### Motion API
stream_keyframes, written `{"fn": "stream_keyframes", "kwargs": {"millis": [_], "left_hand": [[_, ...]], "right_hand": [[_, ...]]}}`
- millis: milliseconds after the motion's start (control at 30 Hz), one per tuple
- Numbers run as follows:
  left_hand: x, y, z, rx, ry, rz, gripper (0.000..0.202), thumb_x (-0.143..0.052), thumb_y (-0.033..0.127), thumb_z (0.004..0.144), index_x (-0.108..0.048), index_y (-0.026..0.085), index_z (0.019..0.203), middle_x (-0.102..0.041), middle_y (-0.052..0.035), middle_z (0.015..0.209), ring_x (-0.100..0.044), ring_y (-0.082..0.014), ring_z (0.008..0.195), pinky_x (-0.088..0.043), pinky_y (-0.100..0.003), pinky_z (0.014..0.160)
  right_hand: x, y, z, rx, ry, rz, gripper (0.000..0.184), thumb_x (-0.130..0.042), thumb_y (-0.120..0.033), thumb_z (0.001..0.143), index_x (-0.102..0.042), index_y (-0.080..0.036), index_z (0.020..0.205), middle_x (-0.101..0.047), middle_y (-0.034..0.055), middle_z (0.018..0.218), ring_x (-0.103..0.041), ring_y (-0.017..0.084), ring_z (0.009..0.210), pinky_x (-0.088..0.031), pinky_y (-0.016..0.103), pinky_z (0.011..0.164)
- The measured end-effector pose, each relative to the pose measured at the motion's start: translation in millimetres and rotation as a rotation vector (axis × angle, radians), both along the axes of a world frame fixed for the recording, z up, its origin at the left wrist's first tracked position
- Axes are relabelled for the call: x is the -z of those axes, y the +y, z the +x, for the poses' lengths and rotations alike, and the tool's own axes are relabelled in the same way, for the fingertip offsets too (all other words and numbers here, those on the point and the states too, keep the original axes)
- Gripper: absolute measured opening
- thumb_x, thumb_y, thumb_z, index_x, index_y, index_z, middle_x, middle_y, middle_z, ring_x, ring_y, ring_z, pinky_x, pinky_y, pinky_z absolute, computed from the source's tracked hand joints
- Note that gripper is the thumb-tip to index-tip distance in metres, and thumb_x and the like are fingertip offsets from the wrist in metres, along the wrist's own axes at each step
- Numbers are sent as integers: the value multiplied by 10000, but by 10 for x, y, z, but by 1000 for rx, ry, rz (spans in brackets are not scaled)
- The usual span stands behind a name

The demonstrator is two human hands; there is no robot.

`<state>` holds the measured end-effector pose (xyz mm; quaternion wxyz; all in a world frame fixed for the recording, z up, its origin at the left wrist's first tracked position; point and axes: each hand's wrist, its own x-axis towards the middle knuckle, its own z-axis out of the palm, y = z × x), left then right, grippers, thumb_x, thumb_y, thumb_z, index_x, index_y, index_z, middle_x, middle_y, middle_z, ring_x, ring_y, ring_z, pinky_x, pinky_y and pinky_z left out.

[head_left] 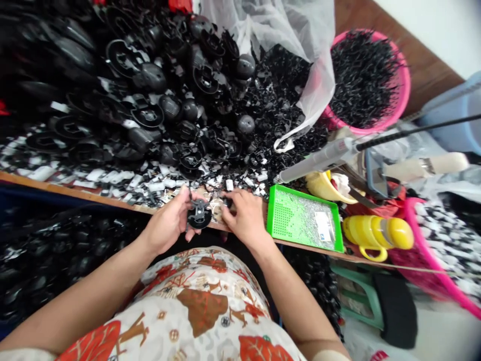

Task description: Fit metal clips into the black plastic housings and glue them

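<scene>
My left hand [165, 225] is closed around the edge of a round black plastic part [199, 215], holding it over the bench's front edge. The part's inner side, with raised ribs and posts, faces up. Just to its right, my right hand [248, 215] rests at the bench edge with its fingers curled down. Something small and dark shows between its thumb and fingers, too small to name. Small white plastic pieces [158, 186] and black round housings [150, 77] lie heaped beyond both hands.
A green tray [273, 210] of small metal pieces stands right of my right hand. Above it hangs a grey cylindrical tool [317, 160] on a black cord. Further right are a yellow cup [364, 229], a pink basket [404, 82] of black pieces and a plastic bag [319, 90].
</scene>
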<state>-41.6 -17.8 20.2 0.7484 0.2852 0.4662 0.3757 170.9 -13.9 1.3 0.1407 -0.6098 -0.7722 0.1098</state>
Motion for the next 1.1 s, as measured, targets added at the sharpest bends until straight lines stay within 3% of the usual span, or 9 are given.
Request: {"fn": "stream_keyframes", "kwargs": {"millis": [167, 333, 567, 767, 833, 900, 1000, 1067, 1100], "left_hand": [[-13, -1, 6, 22, -30, 14, 646, -460, 753, 913, -627, 158, 1098, -660, -39, 732, -620, -169, 532, -453, -231, 363], [49, -11, 31, 68, -30, 85, 684, -426, 767, 919, -651, 160, 1141, -681, -57, 818, -606, -155, 561, -492, -240, 402], [98, -63, 43, 99, 59, 173, 593, -434, 698, 960, -657, 191, 1175, -634, -33, 843, -594, -150, 619, -546, -251, 458], [68, -82, 29, 181, 171, 252, 352, -726, 365, 858, -592, 224, 1150, -644, -13, 947, -601, -138, 689, -524, -220, 493], [72, -83, 8, 151, 207, 313, 348, -716, 309, 855, -577, 223, 1163, -669, -37, 1028, -652, -170, 822, -559, -238, 588], [91, -88, -18, 116, 243, 402, 391, -703, 253, 859, -552, 229, 1219, -680, -66, 1151, -668, -210, 1030, -589, -295, 798], [141, -105, -55, 129, 342, 532, 420, -662, 195, 885, -533, 241, 1281, -662, -92, 1277, -617, -245, 1231, -507, -402, 1055], [172, -118, -66, 164, 415, 617, 394, -640, 190, 907, -556, 250, 1287, -641, -99, 1329, -591, -260, 1284, -470, -435, 1106], [183, -125, -66, 175, 442, 664, 381, -637, 193, 914, -570, 253, 1284, -628, -99, 1355, -574, -268, 1311, -455, -445, 1126]], "right_hand": [[-282, -102, 79, 37, 157, 181, 419, -657, -403, 902, -608, -239, 1285, -739, 92, 1181, -643, 285, 1095, -314, 514, 1124], [-510, -221, -124, -251, 231, 192, 505, -669, -422, 903, -538, -299, 1374, -724, 52, 1253, -634, 262, 1195, -290, 492, 1192], [-357, -191, -157, -334, 244, 247, 606, -683, -373, 921, -449, -266, 1470, -706, 70, 1314, -587, 249, 1286, -233, 504, 1221], [-361, -216, -158, -382, 272, 231, 629, -676, -355, 946, -406, -251, 1505, -686, 96, 1360, -559, 264, 1356, -239, 535, 1235], [-368, -242, -119, -345, 360, 252, 578, -687, -336, 933, -457, -246, 1456, -673, 114, 1370, -567, 276, 1353, -330, 533, 1196], [-345, -273, -41, -212, 470, 241, 410, -669, -307, 935, -559, -231, 1323, -718, 113, 1243, -666, 256, 1179, -498, 462, 1040], [-240, -311, 104, -66, 453, 5, 122, -592, -286, 984, -663, -214, 1052, -753, 54, 905, -705, 186, 789, -562, 330, 734], [-161, -326, 175, -70, 362, -89, 144, -555, -265, 1005, -686, -206, 997, -763, 58, 886, -715, 195, 798, -565, 341, 748], [-138, -331, 194, -73, 353, -47, 152, -547, -249, 1007, -692, -204, 1023, -771, 77, 957, -727, 216, 888, -572, 373, 816]]}}
